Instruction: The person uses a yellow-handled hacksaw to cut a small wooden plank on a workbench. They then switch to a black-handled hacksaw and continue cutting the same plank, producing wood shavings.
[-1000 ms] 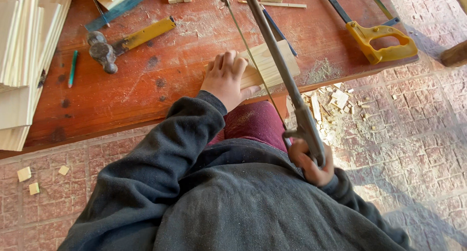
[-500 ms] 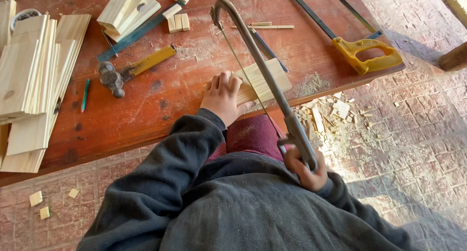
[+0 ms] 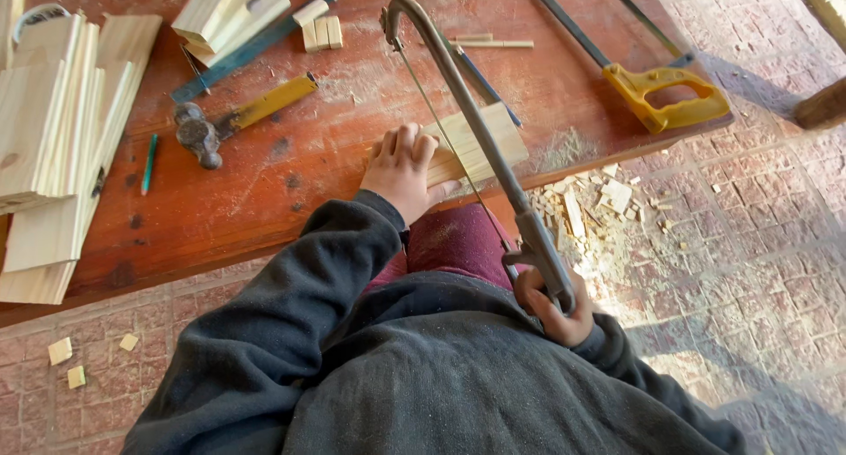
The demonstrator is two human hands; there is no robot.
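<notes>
left hand (image 3: 404,169) pins flat pale wood strips (image 3: 476,144); right hand (image 3: 551,307) grips grey metal hacksaw (image 3: 467,120).

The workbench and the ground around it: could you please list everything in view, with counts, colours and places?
Reddish wooden workbench: one, across the upper frame.
Grey metal-framed hacksaw: one, blade on the block, handle in the right hand.
Pale flat wooden block: one, at the bench's near edge, under the left hand.
Yellow-handled hammer: one, bench centre-left.
Yellow-handled handsaw: one, bench right.
Pale wooden boards: a stack, bench left.
Small pale wood blocks: several, bench top.
Green pencil: one, beside the boards.
Pale wood offcuts: many, on the brick paving.
Left hand: pressing the block.
Right hand: gripping the hacksaw.
</notes>
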